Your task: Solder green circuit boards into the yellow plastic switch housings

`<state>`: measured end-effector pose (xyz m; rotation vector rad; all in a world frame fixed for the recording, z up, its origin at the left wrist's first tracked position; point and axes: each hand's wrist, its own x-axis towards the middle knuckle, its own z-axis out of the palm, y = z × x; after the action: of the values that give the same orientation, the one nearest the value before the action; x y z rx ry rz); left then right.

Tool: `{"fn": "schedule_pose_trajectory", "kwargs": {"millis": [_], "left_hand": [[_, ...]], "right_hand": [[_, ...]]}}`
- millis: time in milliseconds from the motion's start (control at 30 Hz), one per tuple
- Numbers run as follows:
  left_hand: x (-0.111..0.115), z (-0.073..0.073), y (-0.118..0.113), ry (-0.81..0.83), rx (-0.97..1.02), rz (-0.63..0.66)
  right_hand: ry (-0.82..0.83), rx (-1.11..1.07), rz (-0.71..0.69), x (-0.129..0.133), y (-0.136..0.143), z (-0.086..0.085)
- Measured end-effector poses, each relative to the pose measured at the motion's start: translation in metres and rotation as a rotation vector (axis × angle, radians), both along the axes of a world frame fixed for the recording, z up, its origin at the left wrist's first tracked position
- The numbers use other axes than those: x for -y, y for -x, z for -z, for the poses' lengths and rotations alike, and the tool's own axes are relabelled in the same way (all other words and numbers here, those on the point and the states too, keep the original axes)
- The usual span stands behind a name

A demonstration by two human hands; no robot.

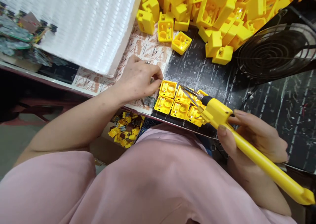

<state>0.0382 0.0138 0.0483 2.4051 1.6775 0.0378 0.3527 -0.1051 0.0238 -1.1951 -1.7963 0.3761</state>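
Two short rows of open yellow plastic housings lie at the bench's front edge, with small metal contacts inside. My left hand (142,77) is at their left end, thumb and forefinger curled together beside the corner of the upper left housing (168,88). Whatever those fingertips pinch, if anything, is hidden. My right hand (254,138) grips a yellow soldering gun (247,146) with a black collar and a thin metal feed tube. Its tip points left, over the upper middle housing (184,95). Whether the tip touches it, I cannot tell.
A big heap of yellow housings (214,13) fills the back of the bench. A black fan (271,53) stands at right. White foam sheet (93,23) and wired circuit boards (17,33) lie at left. Below the edge is a box of yellow and brown parts (125,128).
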Motion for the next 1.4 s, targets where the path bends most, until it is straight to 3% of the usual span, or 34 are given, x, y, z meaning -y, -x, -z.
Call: {"fn": "schedule_pose_trajectory", "kwargs": {"millis": [133, 300, 500, 700, 967, 1100, 1267, 1333, 1400], "left_hand": [[0.005, 0.0, -0.003, 0.047, 0.006, 0.008], [0.009, 0.003, -0.004, -0.048, -0.036, 0.028], [0.007, 0.006, -0.004, -0.116, -0.027, 0.115], [0.002, 0.001, -0.006, -0.069, -0.042, 0.151], [-0.006, 0.0, -0.008, -0.009, -0.031, 0.153], [-0.008, 0.0, -0.01, 0.007, -0.027, 0.138], [-0.007, -0.009, -0.018, 0.019, -0.106, 0.147], [-0.005, -0.016, -0.023, 0.058, -0.169, 0.161], [-0.005, -0.022, -0.026, 0.095, -0.206, 0.174]], "right_hand": [[-0.164, 0.011, 0.035, -0.006, 0.004, 0.0], [-0.131, 0.057, -0.012, -0.019, 0.019, 0.001], [-0.23, 0.083, -0.143, -0.031, 0.04, -0.002], [-0.281, 0.18, -0.118, -0.037, 0.049, -0.009], [-0.269, 0.238, -0.277, -0.04, 0.049, -0.018], [-0.177, 0.139, -0.195, -0.034, 0.035, -0.019], [-0.172, 0.117, -0.124, -0.027, 0.017, -0.007], [-0.133, 0.07, 0.0, -0.022, 0.013, -0.001], [-0.011, -0.018, 0.219, -0.018, 0.007, 0.005]]}}
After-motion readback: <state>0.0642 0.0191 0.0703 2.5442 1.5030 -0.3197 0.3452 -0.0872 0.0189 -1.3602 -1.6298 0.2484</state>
